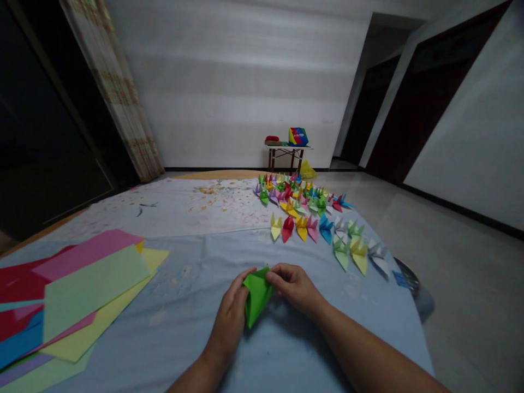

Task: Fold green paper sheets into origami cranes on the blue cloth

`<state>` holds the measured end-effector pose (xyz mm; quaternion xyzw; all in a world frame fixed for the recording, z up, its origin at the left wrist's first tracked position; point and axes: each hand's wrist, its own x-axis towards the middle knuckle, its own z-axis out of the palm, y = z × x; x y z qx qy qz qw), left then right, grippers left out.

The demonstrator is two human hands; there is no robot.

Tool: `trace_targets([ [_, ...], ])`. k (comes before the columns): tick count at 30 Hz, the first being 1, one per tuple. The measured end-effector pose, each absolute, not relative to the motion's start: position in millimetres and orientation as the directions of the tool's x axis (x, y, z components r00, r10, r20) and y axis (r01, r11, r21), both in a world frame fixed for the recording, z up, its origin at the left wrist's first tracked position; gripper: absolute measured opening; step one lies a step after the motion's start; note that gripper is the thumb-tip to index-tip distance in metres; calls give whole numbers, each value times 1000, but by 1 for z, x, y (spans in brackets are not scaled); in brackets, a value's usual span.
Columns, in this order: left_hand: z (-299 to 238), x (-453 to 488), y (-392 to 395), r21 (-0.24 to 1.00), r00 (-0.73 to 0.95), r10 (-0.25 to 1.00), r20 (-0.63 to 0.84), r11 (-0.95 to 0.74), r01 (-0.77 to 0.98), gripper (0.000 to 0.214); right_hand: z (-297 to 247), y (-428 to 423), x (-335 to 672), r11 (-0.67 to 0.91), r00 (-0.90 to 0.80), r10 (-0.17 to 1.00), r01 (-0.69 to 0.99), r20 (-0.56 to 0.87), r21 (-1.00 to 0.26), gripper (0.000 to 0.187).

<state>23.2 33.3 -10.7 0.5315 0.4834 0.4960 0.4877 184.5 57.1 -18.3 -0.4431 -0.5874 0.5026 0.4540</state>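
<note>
L hand (231,314) & R hand (295,289) pinching folded green paper (257,295).

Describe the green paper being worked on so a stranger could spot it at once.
On the pale blue cloth, look between the loose coloured paper sheets and the rows of folded paper cranes. The bright green folded paper is pinched between the left hand and right hand, the only paper held.

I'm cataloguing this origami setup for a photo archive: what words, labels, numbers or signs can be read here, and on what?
White lettering on the multicoloured striped package on the small white-topped table: too small and blurred to read.
No readable text shows on the bright green folded paper, the stacked coloured paper sheets or the folded paper cranes.
</note>
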Motion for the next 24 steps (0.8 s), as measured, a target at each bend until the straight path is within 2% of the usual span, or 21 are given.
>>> trace_targets([
  [6, -16, 20, 38, 997, -55, 997, 58, -55, 56, 37, -25, 60, 190, -9, -379, 925, 21, -16, -1000, 37],
  [10, -21, 20, 39, 996, -33, 999, 4, -7, -92, 44, -28, 63, 190, 26, -304, 951, -118, 61, -993, 38],
  [13, -21, 21, 39, 985, 54, 998, -40, 48, -168, 57, -28, 63, 189, 100, -249, 960, -120, 128, -988, 26],
  [15, -20, 22, 40, 979, 112, 993, -46, 68, -195, 63, -28, 63, 189, 119, -251, 959, -67, 132, -991, 17],
  [18, -18, 21, 42, 980, 119, 993, -13, 36, -195, 53, -28, 61, 190, 151, -262, 956, 69, 129, -986, 10],
  [21, -21, 18, 45, 984, 106, 994, -11, 30, -177, 44, -25, 59, 193, 264, -267, 942, 223, 202, -938, 20],
  [24, -23, 16, 48, 964, 114, 992, -49, 76, -254, 49, -20, 56, 195, 383, -317, 906, 327, 282, -864, 28],
])
